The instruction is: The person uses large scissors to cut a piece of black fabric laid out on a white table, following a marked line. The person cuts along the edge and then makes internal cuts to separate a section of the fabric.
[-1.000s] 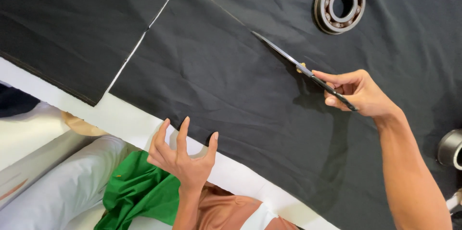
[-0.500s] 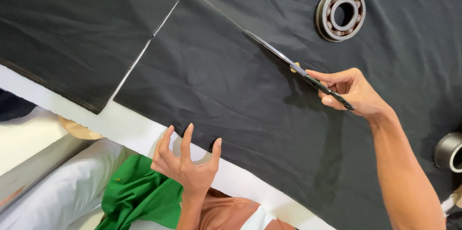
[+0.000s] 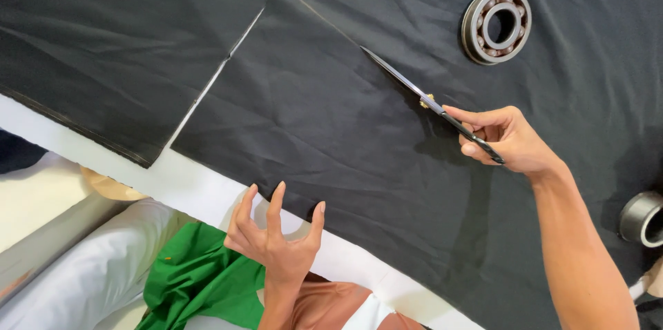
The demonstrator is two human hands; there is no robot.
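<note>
the right hand (image 3: pixel 510 138) grips the handles of the scissors (image 3: pixel 428 103), fingers closed around them, with the blades brought nearly together and lying along a faint marked line on the black cloth (image 3: pixel 331 130). the blade tip sits partway along that line, between the bearing (image 3: pixel 496 25) and the slit. that slit (image 3: pixel 219 73) is finished: it runs from the near cloth edge up past the left of the scissors, showing the white table (image 3: pixel 186 181) beneath. judging from this, one side of the piece is cut free, the line from the scissors' tip up to the slit's top looks uncut, and i cannot tell whether the cloth behind the blades is parted. the left hand (image 3: pixel 276 244) hovers at the near cloth edge, below the scissors, fingers spread and curled, holding nothing. a second ring (image 3: pixel 642 218) sits right of the scissors.
</note>
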